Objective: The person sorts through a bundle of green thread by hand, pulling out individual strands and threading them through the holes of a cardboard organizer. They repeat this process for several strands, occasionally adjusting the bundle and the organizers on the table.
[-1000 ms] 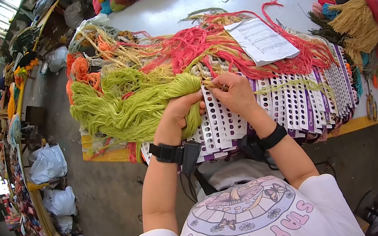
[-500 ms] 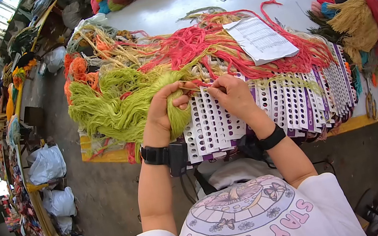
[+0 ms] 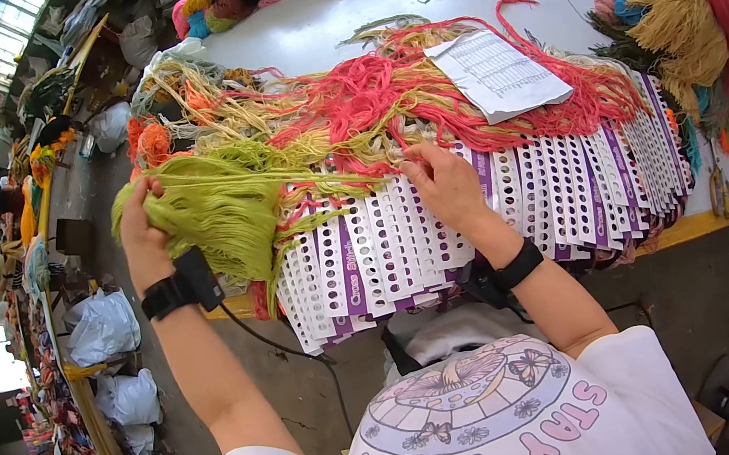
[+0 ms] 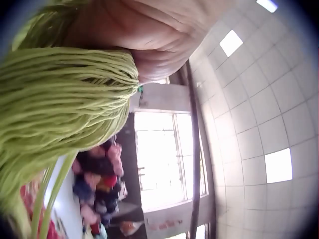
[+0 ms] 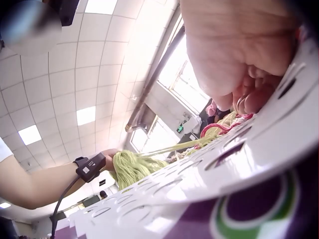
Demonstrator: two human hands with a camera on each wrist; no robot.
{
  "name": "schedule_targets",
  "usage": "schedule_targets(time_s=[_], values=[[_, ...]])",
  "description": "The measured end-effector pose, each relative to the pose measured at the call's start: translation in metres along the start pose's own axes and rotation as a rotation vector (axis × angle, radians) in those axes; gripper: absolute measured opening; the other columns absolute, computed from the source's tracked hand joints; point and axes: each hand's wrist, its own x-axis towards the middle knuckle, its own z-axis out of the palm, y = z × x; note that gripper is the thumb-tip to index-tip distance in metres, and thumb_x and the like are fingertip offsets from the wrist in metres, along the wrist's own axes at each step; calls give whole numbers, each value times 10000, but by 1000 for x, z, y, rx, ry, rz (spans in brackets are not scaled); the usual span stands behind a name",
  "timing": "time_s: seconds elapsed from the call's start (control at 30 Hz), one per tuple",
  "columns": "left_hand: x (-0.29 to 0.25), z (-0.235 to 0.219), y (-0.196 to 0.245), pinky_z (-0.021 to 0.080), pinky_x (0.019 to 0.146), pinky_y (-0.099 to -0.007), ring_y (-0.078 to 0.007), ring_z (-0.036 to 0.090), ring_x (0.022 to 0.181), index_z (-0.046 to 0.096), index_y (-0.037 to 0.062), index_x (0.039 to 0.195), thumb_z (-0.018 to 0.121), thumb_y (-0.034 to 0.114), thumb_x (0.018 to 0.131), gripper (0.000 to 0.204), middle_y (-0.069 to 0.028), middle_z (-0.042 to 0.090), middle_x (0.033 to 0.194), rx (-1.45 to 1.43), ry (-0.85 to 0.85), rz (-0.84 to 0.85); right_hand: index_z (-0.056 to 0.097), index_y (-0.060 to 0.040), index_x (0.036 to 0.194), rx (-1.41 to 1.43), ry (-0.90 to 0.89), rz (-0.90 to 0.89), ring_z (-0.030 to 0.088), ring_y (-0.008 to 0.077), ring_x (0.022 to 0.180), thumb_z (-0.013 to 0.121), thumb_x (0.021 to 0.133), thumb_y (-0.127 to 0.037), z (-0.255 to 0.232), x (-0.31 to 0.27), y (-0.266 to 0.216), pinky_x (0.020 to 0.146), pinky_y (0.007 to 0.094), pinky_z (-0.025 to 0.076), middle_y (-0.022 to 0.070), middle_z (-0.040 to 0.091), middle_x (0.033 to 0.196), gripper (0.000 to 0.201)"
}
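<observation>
Lime-green yarn hank [image 3: 221, 216] gripped in left hand [image 3: 139, 230], fingers curled round its outer end, held off the left edge of table [image 3: 327, 15]. Strands stretched taut rightward across to punched cards [image 3: 478, 207], fanned in a row along the near table edge. Right hand [image 3: 446, 182] down on the cards, fingertips pinched on the strand ends at a hole; exact hole unclear.

Risks, as judgement: strand slipping out of the pinch if tension too high; thin strand snapping. Snagging on pink yarn [image 3: 379, 88] and tan yarn [image 3: 235, 104] lying tangled just behind the cards, dragging wrong colours along. Cards shifting or sliding off the near edge, overhanging already. Printed sheet [image 3: 498, 72] resting loose on the pink yarn, likely to be tugged. Hank loosening into knots if grip slackens.
</observation>
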Motion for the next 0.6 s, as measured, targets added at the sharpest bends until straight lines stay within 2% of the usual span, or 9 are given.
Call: schedule_targets(time_s=[0.1, 0.13, 0.17, 0.2, 0.27, 0.3, 0.4, 0.53, 0.6], values=[[-66, 57, 2, 432, 514, -211, -83, 494, 591, 541, 79, 945, 555, 251, 813, 218, -60, 583, 854, 435, 61, 25, 594, -37, 858, 69, -59, 25, 562, 217, 624, 582, 772, -210, -1, 3, 3, 566, 309, 439, 86, 576, 739, 193], [-82, 74, -12, 414, 516, -202, -80, 486, 593, 548, 90, 1025, 530, 276, 826, 273, -72, 588, 942, 563, -26, -22, 601, -34, 863, 119, -52, -18, 564, 195, 620, 589, 770, -207, 0, 3, 5, 562, 291, 438, 70, 579, 726, 197], [-91, 81, -31, 402, 516, -189, -65, 474, 602, 545, 82, 1044, 532, 291, 824, 303, -55, 590, 927, 518, -328, -97, 608, -32, 869, 170, -44, -63, 566, 172, 616, 596, 767, -205, 3, 4, 5, 557, 273, 438, 53, 582, 713, 201], [-111, 106, -57, 381, 494, -169, -38, 454, 601, 548, 67, 1049, 512, 305, 837, 320, -45, 588, 908, 446, -403, -48, 616, -33, 866, 345, -97, -19, 561, 143, 617, 602, 767, -200, 1, 6, -6, 545, 254, 436, 34, 583, 707, 195], [-130, 130, -88, 426, 595, -188, -69, 520, 713, 533, 16, 1079, 487, 332, 855, 390, -44, 583, 907, 194, -687, -333, 630, -35, 861, 688, -202, 91, 553, 86, 619, 614, 766, -190, -12, 0, -40, 519, 216, 433, -2, 587, 696, 183], [-139, 146, -105, 452, 677, -232, -109, 541, 801, 510, -6, 1103, 485, 340, 856, 425, -67, 573, 949, 179, -736, -221, 638, -48, 846, 783, -253, 207, 543, 44, 614, 619, 772, -184, -17, -2, -49, 472, 172, 422, -18, 591, 703, 157], [-150, 164, -124, 442, 832, -323, -188, 507, 998, 408, -45, 1177, 404, 344, 886, 485, -116, 493, 1124, 126, -826, -314, 632, -33, 873, 843, -194, 276, 520, 36, 566, 618, 772, -142, -22, -8, -61, 453, 158, 435, 0, 583, 708, 150], [-151, 165, -130, 445, 828, -328, -182, 509, 1002, 414, -43, 1172, 414, 360, 879, 498, -118, 483, 1147, 86, -788, -324, 634, -44, 853, 899, -144, 268, 538, 38, 560, 609, 781, -169, -24, -11, -59, 433, 154, 415, -2, 596, 690, 147], [-152, 162, -126, 464, 762, -302, -160, 535, 916, 482, -27, 1108, 464, 327, 865, 430, -96, 529, 1057, 33, -723, -370, 632, -40, 846, 910, -123, 230, 520, 33, 539, 604, 788, -174, -23, -11, -56, 431, 154, 410, -5, 589, 676, 149]])
